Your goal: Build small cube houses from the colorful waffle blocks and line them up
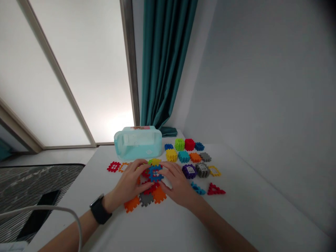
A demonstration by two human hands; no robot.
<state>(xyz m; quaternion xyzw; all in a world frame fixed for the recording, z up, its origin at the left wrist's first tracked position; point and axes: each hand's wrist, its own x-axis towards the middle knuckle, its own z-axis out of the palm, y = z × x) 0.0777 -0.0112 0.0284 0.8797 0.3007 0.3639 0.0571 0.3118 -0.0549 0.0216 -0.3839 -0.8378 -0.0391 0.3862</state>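
Note:
A blue square building tile with a window grid stands over a small build of toothed plastic tiles. At its left side my left hand, a dark watch on the wrist, is closed with its fingers on the upper edge and its thumb low. My right hand is closed on the tile's right side. Behind it show yellow-green tiles. Red tiles lie below, partly covered by my fingers. At the front of the build are orange tiles and a grey tile lying flat.
Behind my hands a clear turquoise bin lies on its side. Tile stacks, including a yellow stack and a purple stack, stand right of centre, near red triangles. A red window tile lies left. A white cable crosses lower left.

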